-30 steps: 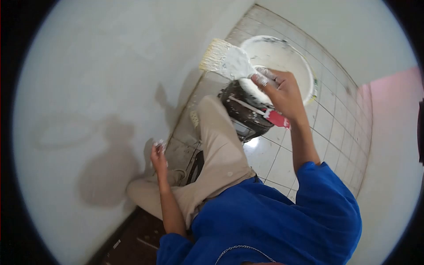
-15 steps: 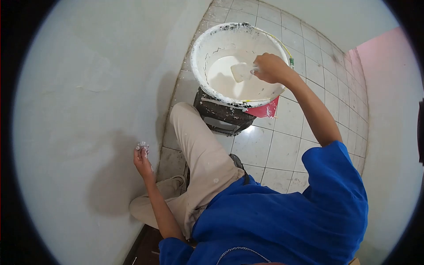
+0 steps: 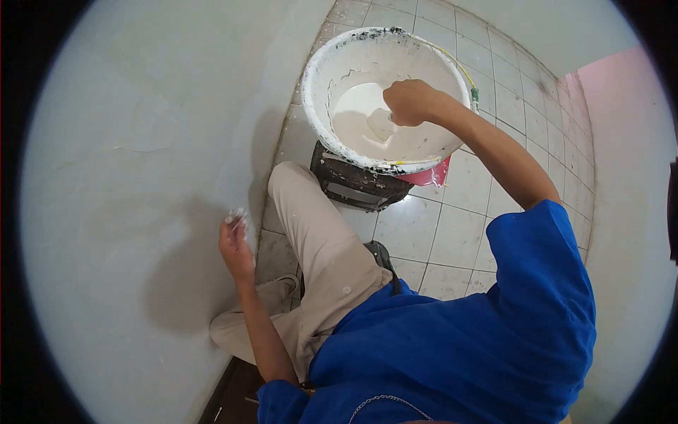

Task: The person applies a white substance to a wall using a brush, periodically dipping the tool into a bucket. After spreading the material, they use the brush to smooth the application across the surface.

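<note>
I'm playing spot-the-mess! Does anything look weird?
Yes, messy: the white bucket has dark smears on its rim, the dark container by it is splattered, and the left hand has white stuff on its fingers. A crack-like line marks the left wall.

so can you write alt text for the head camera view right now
The right hand holds a pale, flat-headed tool in white liquid inside a large, spattered bucket. The left hand, its fingers smeared white, is raised beside a pale wall. Past the bucket's near rim show a dark, spattered container and something red, over a tiled floor.
</note>
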`<control>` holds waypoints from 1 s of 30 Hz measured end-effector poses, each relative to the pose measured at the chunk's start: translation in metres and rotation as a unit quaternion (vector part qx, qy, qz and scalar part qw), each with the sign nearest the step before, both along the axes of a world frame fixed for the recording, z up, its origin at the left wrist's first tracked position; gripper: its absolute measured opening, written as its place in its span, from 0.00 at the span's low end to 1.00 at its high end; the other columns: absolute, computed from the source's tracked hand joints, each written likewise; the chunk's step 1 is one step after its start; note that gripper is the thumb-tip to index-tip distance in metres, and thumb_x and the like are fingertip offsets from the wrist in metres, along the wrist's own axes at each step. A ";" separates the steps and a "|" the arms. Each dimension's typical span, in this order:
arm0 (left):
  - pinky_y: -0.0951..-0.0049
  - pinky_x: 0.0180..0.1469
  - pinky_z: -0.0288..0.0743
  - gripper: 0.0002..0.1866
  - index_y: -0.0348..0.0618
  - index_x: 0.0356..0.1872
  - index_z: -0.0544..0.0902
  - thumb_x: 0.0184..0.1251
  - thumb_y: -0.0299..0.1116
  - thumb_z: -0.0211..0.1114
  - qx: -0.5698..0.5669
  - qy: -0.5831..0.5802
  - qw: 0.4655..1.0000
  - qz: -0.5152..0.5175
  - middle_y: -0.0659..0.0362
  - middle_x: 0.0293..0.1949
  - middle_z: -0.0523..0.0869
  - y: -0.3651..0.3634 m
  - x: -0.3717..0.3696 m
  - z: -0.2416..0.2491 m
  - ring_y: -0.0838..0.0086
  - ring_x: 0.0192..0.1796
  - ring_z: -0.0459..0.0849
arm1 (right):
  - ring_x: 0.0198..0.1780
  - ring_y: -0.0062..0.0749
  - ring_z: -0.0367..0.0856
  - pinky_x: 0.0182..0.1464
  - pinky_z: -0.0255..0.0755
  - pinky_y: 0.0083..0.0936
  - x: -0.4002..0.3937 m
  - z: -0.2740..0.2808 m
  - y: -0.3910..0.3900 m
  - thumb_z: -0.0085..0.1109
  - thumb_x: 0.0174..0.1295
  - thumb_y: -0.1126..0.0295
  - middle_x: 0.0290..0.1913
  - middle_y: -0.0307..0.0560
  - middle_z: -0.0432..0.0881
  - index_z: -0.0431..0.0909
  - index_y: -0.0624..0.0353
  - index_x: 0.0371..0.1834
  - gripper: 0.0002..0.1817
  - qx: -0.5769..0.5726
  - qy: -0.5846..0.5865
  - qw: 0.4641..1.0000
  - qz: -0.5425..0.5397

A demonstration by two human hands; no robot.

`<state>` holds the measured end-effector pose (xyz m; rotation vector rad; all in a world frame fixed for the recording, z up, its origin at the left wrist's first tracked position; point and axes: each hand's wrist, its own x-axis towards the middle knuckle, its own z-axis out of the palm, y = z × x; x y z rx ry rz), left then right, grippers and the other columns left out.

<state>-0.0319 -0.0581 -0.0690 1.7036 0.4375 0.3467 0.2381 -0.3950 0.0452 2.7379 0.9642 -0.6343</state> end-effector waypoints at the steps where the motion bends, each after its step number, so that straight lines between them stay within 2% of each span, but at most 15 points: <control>1: 0.74 0.57 0.71 0.13 0.34 0.53 0.76 0.69 0.24 0.55 0.001 -0.005 1.000 -0.019 0.55 0.50 0.81 -0.017 0.014 0.017 0.74 0.52 0.79 | 0.36 0.52 0.84 0.37 0.77 0.40 0.000 0.005 -0.003 0.57 0.44 0.75 0.33 0.60 0.84 0.83 0.66 0.29 0.10 0.010 -0.010 1.000 -0.002; 3: 0.71 0.60 0.70 0.16 0.35 0.55 0.76 0.66 0.25 0.60 0.109 -0.059 0.987 -0.100 0.51 0.53 0.80 -0.048 0.039 0.041 0.68 0.55 0.79 | 0.36 0.52 0.84 0.37 0.77 0.41 -0.002 0.016 -0.011 0.57 0.45 0.74 0.33 0.60 0.84 0.83 0.66 0.29 0.09 0.028 -0.029 0.999 -0.006; 5: 0.65 0.62 0.69 0.19 0.37 0.55 0.77 0.62 0.27 0.63 0.219 -0.100 0.956 -0.171 0.48 0.56 0.78 -0.084 0.061 0.080 0.59 0.58 0.77 | 0.36 0.53 0.83 0.39 0.76 0.41 -0.014 0.042 -0.013 0.60 0.51 0.68 0.30 0.59 0.83 0.82 0.66 0.30 0.11 0.018 -0.043 0.999 -0.021; 7: 0.61 0.64 0.66 0.22 0.39 0.57 0.76 0.61 0.30 0.64 0.245 -0.170 0.928 -0.226 0.46 0.62 0.72 -0.116 0.076 0.098 0.53 0.61 0.74 | 0.35 0.53 0.82 0.38 0.75 0.42 -0.031 0.059 -0.020 0.61 0.54 0.64 0.29 0.58 0.82 0.81 0.65 0.32 0.12 0.020 -0.065 0.997 -0.038; 10: 0.57 0.66 0.63 0.26 0.41 0.61 0.72 0.61 0.35 0.65 0.229 -0.186 0.912 -0.285 0.45 0.66 0.66 -0.145 0.087 0.090 0.51 0.65 0.68 | 0.33 0.53 0.81 0.36 0.73 0.42 -0.061 0.068 -0.036 0.60 0.55 0.64 0.26 0.57 0.81 0.80 0.62 0.35 0.12 0.047 -0.106 0.990 -0.078; 13: 0.58 0.66 0.64 0.30 0.33 0.62 0.69 0.62 0.37 0.66 0.274 -0.175 0.899 -0.293 0.41 0.67 0.63 -0.154 0.087 0.083 0.49 0.67 0.66 | 0.31 0.53 0.80 0.34 0.73 0.44 -0.097 0.068 -0.053 0.60 0.55 0.65 0.25 0.56 0.80 0.79 0.60 0.37 0.12 0.093 -0.150 0.975 -0.133; 15: 0.57 0.67 0.63 0.31 0.35 0.63 0.69 0.61 0.38 0.66 0.266 -0.174 0.902 -0.293 0.42 0.67 0.63 -0.154 0.088 0.081 0.49 0.68 0.65 | 0.32 0.53 0.81 0.34 0.73 0.45 -0.120 0.069 -0.062 0.60 0.53 0.65 0.25 0.56 0.79 0.78 0.60 0.37 0.12 0.151 -0.184 0.959 -0.154; 20: 0.56 0.69 0.60 0.32 0.44 0.65 0.68 0.59 0.40 0.67 0.278 -0.160 0.901 -0.293 0.45 0.68 0.61 -0.152 0.085 0.082 0.49 0.69 0.62 | 0.32 0.54 0.80 0.33 0.72 0.45 -0.144 0.043 -0.083 0.63 0.46 0.69 0.26 0.57 0.79 0.78 0.61 0.41 0.17 0.173 -0.196 0.951 -0.168; 22: 0.57 0.70 0.58 0.32 0.46 0.65 0.68 0.60 0.42 0.65 0.323 -0.156 0.888 -0.288 0.46 0.68 0.61 -0.149 0.082 0.083 0.51 0.70 0.61 | 0.29 0.56 0.77 0.32 0.70 0.44 -0.149 0.039 -0.084 0.61 0.51 0.73 0.24 0.58 0.78 0.80 0.61 0.42 0.14 0.264 -0.238 0.921 -0.161; 23: 0.57 0.70 0.59 0.32 0.45 0.65 0.68 0.60 0.43 0.65 0.322 -0.165 0.888 -0.285 0.46 0.69 0.60 -0.148 0.080 0.080 0.51 0.69 0.62 | 0.33 0.55 0.81 0.35 0.72 0.43 -0.148 0.044 -0.077 0.61 0.51 0.72 0.30 0.59 0.82 0.80 0.59 0.44 0.15 0.224 -0.215 0.930 -0.195; 24: 0.57 0.68 0.61 0.32 0.43 0.65 0.67 0.60 0.42 0.65 0.290 -0.185 0.894 -0.287 0.46 0.69 0.59 -0.147 0.080 0.073 0.51 0.69 0.63 | 0.32 0.56 0.80 0.34 0.72 0.43 -0.149 0.041 -0.074 0.60 0.55 0.71 0.29 0.59 0.81 0.81 0.59 0.42 0.12 0.249 -0.206 0.919 -0.225; 25: 0.57 0.67 0.62 0.31 0.43 0.64 0.67 0.61 0.41 0.64 0.293 -0.206 0.890 -0.282 0.46 0.69 0.59 -0.146 0.078 0.073 0.51 0.68 0.64 | 0.32 0.58 0.80 0.34 0.72 0.42 -0.148 0.042 -0.071 0.58 0.59 0.69 0.29 0.62 0.81 0.82 0.60 0.42 0.10 0.206 -0.193 0.927 -0.246; 26: 0.58 0.68 0.62 0.31 0.42 0.64 0.67 0.61 0.40 0.64 0.269 -0.188 0.895 -0.304 0.45 0.69 0.59 -0.144 0.077 0.075 0.51 0.68 0.64 | 0.32 0.55 0.82 0.34 0.72 0.40 -0.148 0.045 -0.064 0.57 0.62 0.66 0.30 0.61 0.83 0.81 0.65 0.41 0.13 0.235 -0.163 0.916 -0.281; 29: 0.58 0.67 0.62 0.29 0.41 0.63 0.68 0.62 0.39 0.64 0.224 -0.166 0.908 -0.311 0.45 0.69 0.59 -0.124 0.068 0.075 0.51 0.68 0.64 | 0.26 0.46 0.83 0.30 0.70 0.38 -0.127 0.008 -0.087 0.57 0.65 0.63 0.29 0.58 0.85 0.80 0.72 0.39 0.17 0.357 -0.287 0.873 -0.170; 30: 0.58 0.67 0.62 0.29 0.41 0.63 0.67 0.63 0.38 0.64 0.213 -0.160 0.914 -0.306 0.45 0.69 0.59 -0.118 0.061 0.075 0.51 0.68 0.65 | 0.29 0.38 0.82 0.35 0.72 0.36 -0.128 0.027 -0.073 0.57 0.65 0.63 0.31 0.57 0.85 0.78 0.78 0.40 0.21 0.354 -0.198 0.873 -0.271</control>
